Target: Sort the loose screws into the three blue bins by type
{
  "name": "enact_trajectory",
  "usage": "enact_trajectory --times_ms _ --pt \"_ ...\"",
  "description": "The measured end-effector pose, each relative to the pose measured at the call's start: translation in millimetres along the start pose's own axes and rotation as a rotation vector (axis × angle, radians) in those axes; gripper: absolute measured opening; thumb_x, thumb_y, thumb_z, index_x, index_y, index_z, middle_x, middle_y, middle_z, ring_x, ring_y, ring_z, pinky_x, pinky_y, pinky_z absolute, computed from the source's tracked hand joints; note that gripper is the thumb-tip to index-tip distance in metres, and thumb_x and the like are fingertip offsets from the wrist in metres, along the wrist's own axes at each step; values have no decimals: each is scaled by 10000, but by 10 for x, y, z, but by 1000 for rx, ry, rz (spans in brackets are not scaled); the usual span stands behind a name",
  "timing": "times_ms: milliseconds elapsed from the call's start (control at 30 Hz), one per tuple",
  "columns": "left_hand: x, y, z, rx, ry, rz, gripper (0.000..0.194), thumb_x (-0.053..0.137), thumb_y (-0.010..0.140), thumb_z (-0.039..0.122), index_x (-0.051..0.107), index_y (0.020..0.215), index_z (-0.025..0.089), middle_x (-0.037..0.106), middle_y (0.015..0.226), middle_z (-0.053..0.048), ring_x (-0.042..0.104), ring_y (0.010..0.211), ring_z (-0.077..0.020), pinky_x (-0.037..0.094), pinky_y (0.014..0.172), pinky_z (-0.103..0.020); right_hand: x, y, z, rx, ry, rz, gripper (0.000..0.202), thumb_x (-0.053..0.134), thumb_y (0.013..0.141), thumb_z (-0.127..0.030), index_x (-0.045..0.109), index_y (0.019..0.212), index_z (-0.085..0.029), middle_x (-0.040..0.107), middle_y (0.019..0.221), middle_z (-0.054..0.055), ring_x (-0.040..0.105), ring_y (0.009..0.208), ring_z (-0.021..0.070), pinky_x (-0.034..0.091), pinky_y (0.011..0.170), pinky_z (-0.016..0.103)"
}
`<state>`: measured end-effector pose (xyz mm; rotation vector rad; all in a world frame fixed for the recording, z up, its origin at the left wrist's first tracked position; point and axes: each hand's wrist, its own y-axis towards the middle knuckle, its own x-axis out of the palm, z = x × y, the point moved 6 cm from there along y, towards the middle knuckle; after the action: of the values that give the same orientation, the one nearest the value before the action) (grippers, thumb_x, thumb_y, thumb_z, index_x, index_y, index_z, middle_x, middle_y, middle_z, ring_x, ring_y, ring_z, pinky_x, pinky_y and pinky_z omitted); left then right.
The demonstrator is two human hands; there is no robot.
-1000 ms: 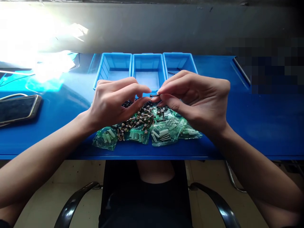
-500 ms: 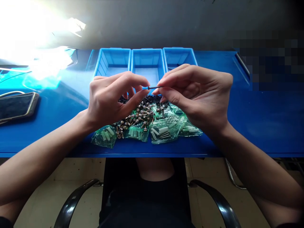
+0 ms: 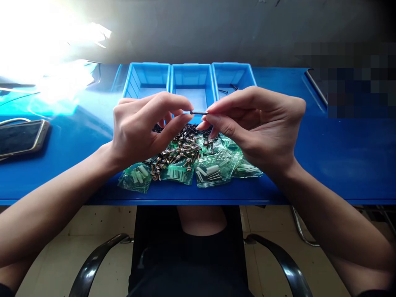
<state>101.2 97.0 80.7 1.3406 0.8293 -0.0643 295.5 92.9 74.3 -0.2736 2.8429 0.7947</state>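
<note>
A dark screw [image 3: 199,113] lies level between my two hands, above the pile on the table. My left hand [image 3: 145,123] pinches its head end between thumb and forefinger. At the other end, the thumb and forefinger of my right hand [image 3: 256,123] grip the shank tip. Below are loose brass-coloured screws with washers [image 3: 177,154] and black screws [image 3: 194,130], partly hidden by my hands. Green-tinted clear bags [image 3: 213,173] of white wall plugs and screws lie along the near side of the pile.
Three blue bins stand behind my hands: a left bin [image 3: 150,66], a middle bin [image 3: 192,67] and a right bin [image 3: 233,67] with a few dark screws [image 3: 223,91] inside. A phone [image 3: 23,137] lies at the left on the blue table [image 3: 340,165]. Chair armrests [image 3: 95,260] flank my lap.
Both hands have shifted slightly, the left one a little to the left. The screw stays pinched between them. More of the right bin's inside shows, with dark screws in it.
</note>
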Motion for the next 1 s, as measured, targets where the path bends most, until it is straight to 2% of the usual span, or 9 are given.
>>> enact_trajectory --times_ms 200,267,400,467,567,733,833,933,1000 --pt "6 -3 1 -47 -48 -42 89 656 1128 344 658 1126 256 755 851 81 709 670 -62 526 604 -211 -11 -22 -57 -6 -22 39 125 829 951 -241 835 983 -362 842 973 18 834 901 317 758 795 523" --pt "12 -7 -9 -81 -39 -56 66 690 1107 303 653 1145 264 763 876 92 714 677 -55 537 628 -199 5 -18 -90 -17 -45 26 167 801 961 -204 836 977 -367 839 972 22 832 896 322 754 801 536" --pt "20 -6 7 -42 -78 -58 60 686 1099 247 675 1052 211 744 853 55 692 685 -64 499 624 -223 12 -14 -110 -39 -37 29 233 824 942 -135 847 978 -365 827 950 -6 831 885 294 747 770 482" --pt "35 -10 -1 -47 -105 -72 149 655 1117 300 687 1014 197 730 835 30 700 697 -89 498 622 -250 -8 -19 -111 -65 -9 66 199 880 913 -144 856 996 -323 822 939 -4 829 867 267 745 752 439" --pt "39 -15 -22 -86 -62 -73 181 609 1143 364 705 1078 225 749 857 48 709 674 -82 533 633 -230 -8 -29 -86 -52 -20 77 129 893 922 -183 852 997 -281 817 944 13 827 841 246 748 752 418" --pt "38 -9 6 -62 -34 -108 194 593 1160 303 699 1039 194 747 874 60 685 729 -43 518 694 -185 9 -33 -93 -87 14 67 110 883 936 -173 835 996 -251 821 943 14 834 856 241 755 750 415" --pt "26 -15 8 -82 -82 -103 242 574 1172 392 697 1080 204 741 872 54 700 758 -53 547 686 -209 5 -18 -97 -83 41 48 111 910 928 -238 820 993 -236 822 957 6 834 849 240 754 727 422" --pt "18 -27 11 -94 -51 -94 233 574 1165 463 681 1134 259 754 884 86 720 725 -52 569 657 -207 14 -12 -82 -28 39 18 130 878 936 -160 816 965 -270 812 958 -13 830 857 227 746 714 400" --pt "20 -33 30 -53 -17 -90 244 569 1170 438 679 1066 247 740 852 87 697 700 -44 534 639 -206 34 -26 -91 -28 72 8 183 844 936 -98 821 965 -277 808 946 -13 830 854 221 736 703 380"
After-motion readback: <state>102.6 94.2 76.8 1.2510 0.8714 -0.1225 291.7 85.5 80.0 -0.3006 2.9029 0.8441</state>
